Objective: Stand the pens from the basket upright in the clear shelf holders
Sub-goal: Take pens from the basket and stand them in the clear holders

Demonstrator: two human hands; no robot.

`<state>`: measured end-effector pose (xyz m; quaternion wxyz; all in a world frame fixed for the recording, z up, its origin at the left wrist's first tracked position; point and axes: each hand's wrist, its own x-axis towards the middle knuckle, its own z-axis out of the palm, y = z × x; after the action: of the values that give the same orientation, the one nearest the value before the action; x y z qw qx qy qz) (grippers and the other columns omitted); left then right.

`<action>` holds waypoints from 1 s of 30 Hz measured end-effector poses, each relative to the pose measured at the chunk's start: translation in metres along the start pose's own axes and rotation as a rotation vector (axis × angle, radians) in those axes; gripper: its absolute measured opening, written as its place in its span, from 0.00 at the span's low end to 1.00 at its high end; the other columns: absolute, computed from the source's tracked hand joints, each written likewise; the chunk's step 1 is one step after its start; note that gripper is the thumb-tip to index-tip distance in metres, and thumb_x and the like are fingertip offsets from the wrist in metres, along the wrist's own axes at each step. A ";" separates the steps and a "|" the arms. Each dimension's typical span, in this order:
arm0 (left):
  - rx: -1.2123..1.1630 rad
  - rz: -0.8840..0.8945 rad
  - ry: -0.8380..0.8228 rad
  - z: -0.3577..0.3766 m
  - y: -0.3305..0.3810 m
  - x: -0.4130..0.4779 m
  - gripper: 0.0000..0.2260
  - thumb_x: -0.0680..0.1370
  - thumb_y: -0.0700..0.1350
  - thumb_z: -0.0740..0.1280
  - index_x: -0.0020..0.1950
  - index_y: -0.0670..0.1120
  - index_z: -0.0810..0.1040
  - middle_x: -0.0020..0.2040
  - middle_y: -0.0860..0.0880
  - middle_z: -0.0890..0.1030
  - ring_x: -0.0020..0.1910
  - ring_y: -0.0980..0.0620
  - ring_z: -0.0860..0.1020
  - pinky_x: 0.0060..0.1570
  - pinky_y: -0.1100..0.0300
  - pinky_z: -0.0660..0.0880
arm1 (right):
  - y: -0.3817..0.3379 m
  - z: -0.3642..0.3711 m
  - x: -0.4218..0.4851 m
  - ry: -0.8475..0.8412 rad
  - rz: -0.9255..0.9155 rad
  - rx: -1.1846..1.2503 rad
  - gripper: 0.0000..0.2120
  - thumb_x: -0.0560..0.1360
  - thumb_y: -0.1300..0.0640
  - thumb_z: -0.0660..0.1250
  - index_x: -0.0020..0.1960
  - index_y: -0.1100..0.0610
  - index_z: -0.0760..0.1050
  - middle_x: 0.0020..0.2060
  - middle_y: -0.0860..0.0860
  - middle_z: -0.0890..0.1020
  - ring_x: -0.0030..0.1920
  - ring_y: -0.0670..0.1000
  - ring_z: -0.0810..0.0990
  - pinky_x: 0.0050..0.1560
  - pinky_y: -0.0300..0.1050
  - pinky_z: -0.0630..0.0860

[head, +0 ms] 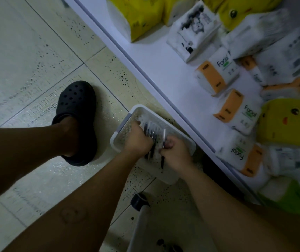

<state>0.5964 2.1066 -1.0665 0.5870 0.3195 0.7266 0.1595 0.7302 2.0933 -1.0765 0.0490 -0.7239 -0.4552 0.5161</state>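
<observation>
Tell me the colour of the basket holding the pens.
The basket is white with small holes and a grey strip on one edge, seen in the head view.

You wear a black moulded clog (78,113) with round holes dotted over its rounded toe. Your leg (27,146) above it is bare, and both arms are bare right down to your left hand (138,140) and right hand (176,151). A faint ring-shaped mark shows on your left forearm (73,215)

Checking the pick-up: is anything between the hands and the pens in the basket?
Nothing visible: the left hand grips a bundle of pens inside the basket, the right hand pinches a single pen.
</observation>
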 end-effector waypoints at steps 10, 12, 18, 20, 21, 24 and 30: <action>0.091 0.184 0.101 -0.040 0.007 -0.073 0.07 0.81 0.48 0.62 0.52 0.46 0.76 0.44 0.49 0.80 0.43 0.50 0.79 0.49 0.52 0.79 | -0.047 -0.020 -0.067 0.080 -0.240 -0.018 0.15 0.80 0.51 0.62 0.35 0.52 0.69 0.28 0.48 0.72 0.30 0.49 0.72 0.36 0.43 0.67; 0.064 0.221 0.123 -0.048 0.014 -0.089 0.04 0.80 0.46 0.63 0.49 0.47 0.75 0.45 0.48 0.80 0.43 0.49 0.80 0.48 0.51 0.79 | -0.057 -0.031 -0.083 0.108 -0.295 -0.005 0.17 0.79 0.53 0.64 0.33 0.53 0.67 0.26 0.50 0.70 0.30 0.51 0.70 0.36 0.46 0.69; 0.044 0.436 0.157 -0.069 0.053 -0.149 0.11 0.82 0.49 0.60 0.62 0.49 0.75 0.45 0.51 0.82 0.40 0.51 0.80 0.37 0.59 0.75 | -0.079 -0.064 -0.135 0.207 -0.388 0.030 0.17 0.77 0.54 0.68 0.65 0.53 0.72 0.37 0.51 0.78 0.40 0.53 0.80 0.39 0.41 0.76; 0.035 0.545 0.176 -0.071 0.068 -0.172 0.11 0.83 0.49 0.59 0.60 0.49 0.77 0.43 0.52 0.82 0.39 0.54 0.78 0.38 0.59 0.74 | -0.082 -0.074 -0.158 0.185 -0.447 0.009 0.25 0.78 0.56 0.68 0.72 0.49 0.64 0.38 0.52 0.78 0.40 0.52 0.79 0.35 0.37 0.72; 0.025 0.587 0.168 -0.071 0.075 -0.183 0.10 0.82 0.49 0.60 0.59 0.50 0.77 0.43 0.52 0.81 0.39 0.54 0.78 0.39 0.58 0.74 | -0.083 -0.079 -0.170 0.172 -0.476 -0.009 0.28 0.78 0.56 0.67 0.74 0.47 0.61 0.39 0.52 0.78 0.40 0.51 0.78 0.35 0.37 0.71; -0.001 0.673 0.132 -0.066 0.092 -0.213 0.06 0.81 0.46 0.62 0.56 0.51 0.77 0.43 0.50 0.79 0.40 0.53 0.79 0.42 0.54 0.77 | -0.086 -0.094 -0.201 0.207 -0.553 0.003 0.30 0.78 0.57 0.67 0.74 0.42 0.59 0.42 0.49 0.75 0.41 0.49 0.77 0.36 0.39 0.69; -0.145 0.805 0.088 -0.051 0.134 -0.270 0.08 0.81 0.43 0.62 0.60 0.48 0.70 0.50 0.46 0.76 0.39 0.53 0.81 0.35 0.58 0.79 | -0.097 -0.135 -0.254 0.410 -0.719 0.117 0.21 0.78 0.57 0.68 0.68 0.45 0.69 0.43 0.45 0.75 0.40 0.51 0.79 0.42 0.50 0.77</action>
<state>0.6133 2.0384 -0.7691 0.4671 0.5289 0.5550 0.4405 0.7644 2.0236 -0.7834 0.3566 -0.6027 -0.6297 0.3362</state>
